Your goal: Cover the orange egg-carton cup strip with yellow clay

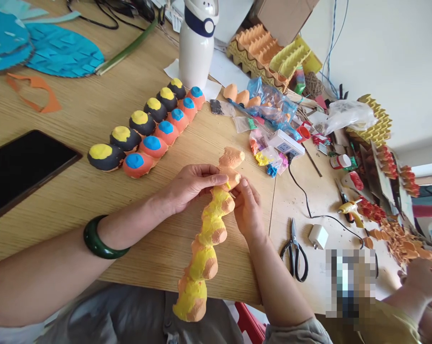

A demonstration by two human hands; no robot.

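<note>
An orange egg carton strip (pixel 217 229) slants across the middle of the view, its lower end over my lap. Yellow clay coats its lower cups except their tips; the upper two cups are mostly bare orange. My left hand (pixel 196 186) closes on the strip's left side, thumb on top beside a small yellow clay bit (pixel 228 185). From the right, my right hand (pixel 249 205) grips the same strip, its thumb and fingers bent at the edge. Some fingertips are hidden behind it. Left of the strip lie a black-and-yellow cup row (pixel 142 123) and an orange-and-blue cup row (pixel 167 134).
A white bottle (pixel 197 52) stands behind the rows. A phone (pixel 26 172) lies left. To the right are scissors (pixel 293 251), a power strip (pixel 286 143), clay bags (pixel 268 155) and a glue gun (pixel 351 210). Another person's hand (pixel 421 282) is at far right.
</note>
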